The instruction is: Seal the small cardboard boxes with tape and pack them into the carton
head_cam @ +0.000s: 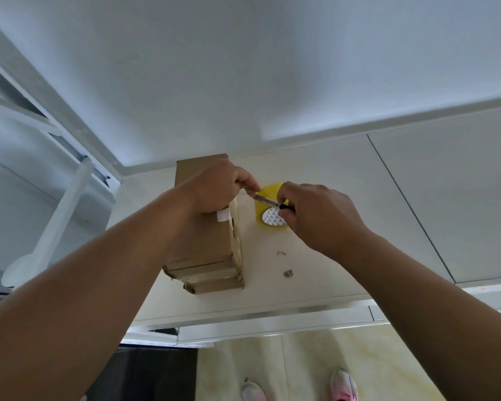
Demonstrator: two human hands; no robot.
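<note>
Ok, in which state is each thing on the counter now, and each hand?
Cardboard boxes, stacked, closed, taped at the near ends.
Tape roll, on the counter beside the boxes.
Tape strip, stretched from roll to box.
Knife, blade out, at the tape strip.
Left hand, on the boxes, pinches the strip.
Right hand, grips the knife.
Cardboard scraps, loose on the counter.

The left hand [217, 188] grips the far end of a taped box [203, 244] on the worktop [344, 256]. The right hand [318, 212] holds a knife [268, 201], blade pointing toward the left fingers, over a yellow tape roll [271, 219]. Scraps [288, 273] lie near the box.
</note>
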